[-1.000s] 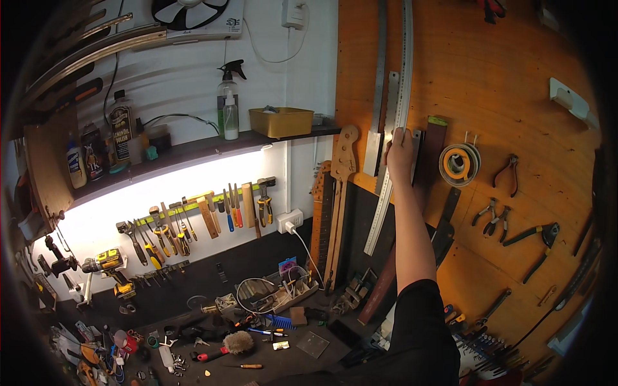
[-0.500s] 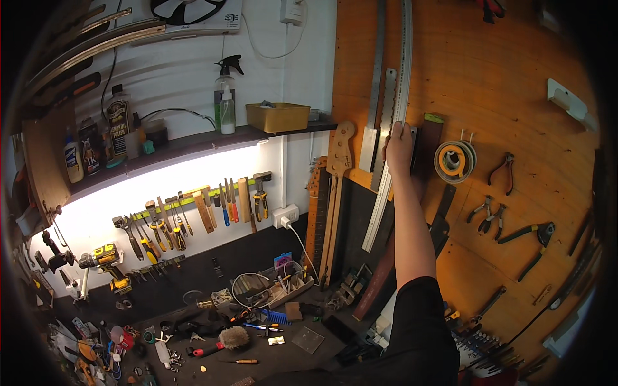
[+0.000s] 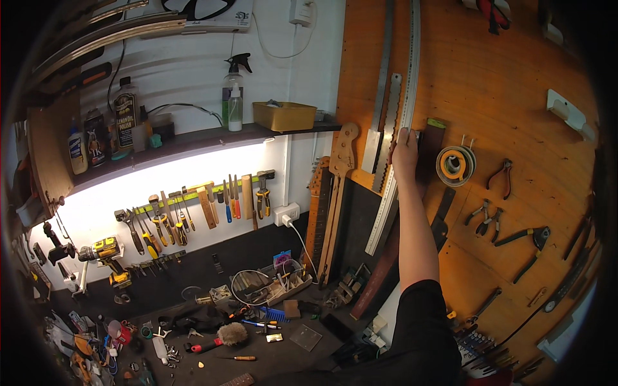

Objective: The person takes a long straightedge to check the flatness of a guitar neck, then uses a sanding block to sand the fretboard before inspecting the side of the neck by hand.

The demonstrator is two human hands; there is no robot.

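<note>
Yeah, you're standing in a workshop, and it looks like a guitar one: two guitar necks (image 3: 331, 219) are propped up just left of and below your right hand (image 3: 405, 154). The orange wooden wall (image 3: 521, 58) behind it carries a long metal ruler (image 3: 381, 225), with pliers (image 3: 499, 177) hung off to its right. Well left of the hand, you've got a green tool strip (image 3: 143, 210) full of hand tools plus a yellow drill (image 3: 102, 249). Below it, your dark workbench (image 3: 277, 360) is littered with small parts (image 3: 170, 354).
</note>
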